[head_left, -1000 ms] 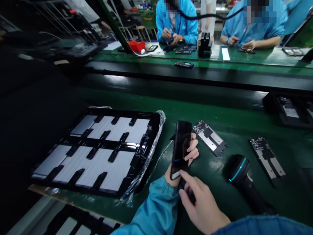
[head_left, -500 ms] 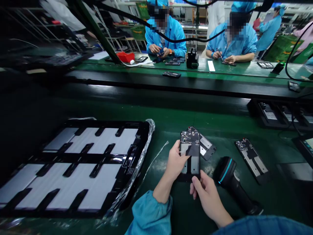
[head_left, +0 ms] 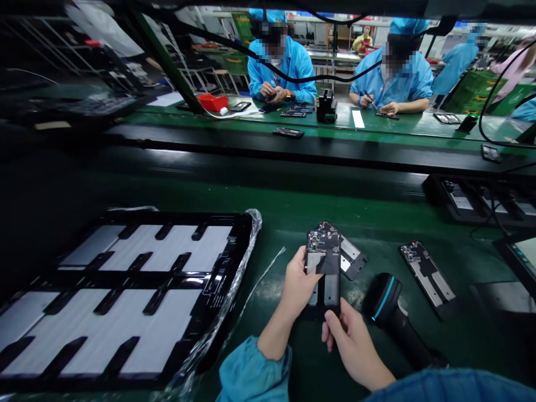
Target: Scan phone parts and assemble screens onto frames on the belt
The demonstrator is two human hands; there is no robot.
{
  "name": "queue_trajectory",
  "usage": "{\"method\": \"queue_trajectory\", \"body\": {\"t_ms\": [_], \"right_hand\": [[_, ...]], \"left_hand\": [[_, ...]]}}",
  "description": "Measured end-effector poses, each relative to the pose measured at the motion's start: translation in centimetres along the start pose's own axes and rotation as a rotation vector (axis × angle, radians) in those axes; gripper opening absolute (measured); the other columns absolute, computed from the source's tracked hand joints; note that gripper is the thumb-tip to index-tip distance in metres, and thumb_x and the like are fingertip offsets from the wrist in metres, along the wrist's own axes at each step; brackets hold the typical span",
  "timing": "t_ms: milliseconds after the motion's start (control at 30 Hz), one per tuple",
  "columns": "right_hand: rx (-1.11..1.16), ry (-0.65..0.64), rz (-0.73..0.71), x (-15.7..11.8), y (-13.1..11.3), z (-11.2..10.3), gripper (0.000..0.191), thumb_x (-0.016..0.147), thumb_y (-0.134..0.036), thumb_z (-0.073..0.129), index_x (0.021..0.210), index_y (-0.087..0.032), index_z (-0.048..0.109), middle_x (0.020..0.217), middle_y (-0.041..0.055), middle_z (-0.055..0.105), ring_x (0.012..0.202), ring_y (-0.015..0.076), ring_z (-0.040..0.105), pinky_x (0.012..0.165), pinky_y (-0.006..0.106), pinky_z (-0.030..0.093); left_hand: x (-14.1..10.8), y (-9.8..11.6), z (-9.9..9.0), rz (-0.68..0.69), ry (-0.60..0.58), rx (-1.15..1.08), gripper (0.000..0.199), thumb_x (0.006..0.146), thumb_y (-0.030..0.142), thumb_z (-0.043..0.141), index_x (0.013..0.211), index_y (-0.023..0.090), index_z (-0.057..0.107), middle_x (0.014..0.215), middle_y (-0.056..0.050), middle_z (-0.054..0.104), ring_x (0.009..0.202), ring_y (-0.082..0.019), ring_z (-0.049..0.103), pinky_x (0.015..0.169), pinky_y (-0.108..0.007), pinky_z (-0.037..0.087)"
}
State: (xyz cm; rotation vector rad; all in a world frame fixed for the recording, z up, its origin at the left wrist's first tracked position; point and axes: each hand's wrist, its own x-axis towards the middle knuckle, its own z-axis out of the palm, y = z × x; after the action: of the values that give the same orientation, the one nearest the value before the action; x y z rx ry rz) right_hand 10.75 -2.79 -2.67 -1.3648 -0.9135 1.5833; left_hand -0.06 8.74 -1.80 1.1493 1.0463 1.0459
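1. Your left hand (head_left: 298, 283) grasps the held phone chassis (head_left: 327, 283) by its left side, thumb across the face, other fingers mostly hidden; this probably steadies the flat part while leaving the circuitry at its top uncovered.
2. Your right hand (head_left: 354, 341) pinches the lower right corner, thumb at the bottom edge and fingers curled, likely to stop it tilting; how firmly it presses, you cannot tell from here.
3. That chassis is in front of you over the worktop (head_left: 288, 195), inner face up and circuit end away, perhaps so you can view it.
4. A second phone chassis (head_left: 355, 259) lies just beyond, partly covered by the held one; a third phone chassis (head_left: 429, 282) lies apart, farther right.
5. The barcode scanner (head_left: 397, 321) rests between your right hand and the third chassis, handle angled towards you, seemingly for easy reach.
6. On your left, the black tray (head_left: 239, 237) holds grey slabs (head_left: 165, 301) in rows; its tabs presumably keep them from sliding.
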Motion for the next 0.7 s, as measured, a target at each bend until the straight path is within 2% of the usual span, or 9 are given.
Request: {"method": "queue_trajectory", "body": {"t_ms": [700], "right_hand": [[-0.046,0.002,-0.024,0.0,1.5,0.0,0.045,0.092,-0.065,0.044,0.095,-0.021,0.051,0.065,-0.0037,0.054,0.055,0.0148,0.049,0.056,0.031,0.043]], "left_hand": [[-0.2,0.1,0.1,-0.028,0.017,0.005,0.041,0.068,0.019,0.078,0.106,0.016,0.061,0.096,-0.003,0.073,0.085,-0.018,0.069,0.078,-0.025,0.054]]}}
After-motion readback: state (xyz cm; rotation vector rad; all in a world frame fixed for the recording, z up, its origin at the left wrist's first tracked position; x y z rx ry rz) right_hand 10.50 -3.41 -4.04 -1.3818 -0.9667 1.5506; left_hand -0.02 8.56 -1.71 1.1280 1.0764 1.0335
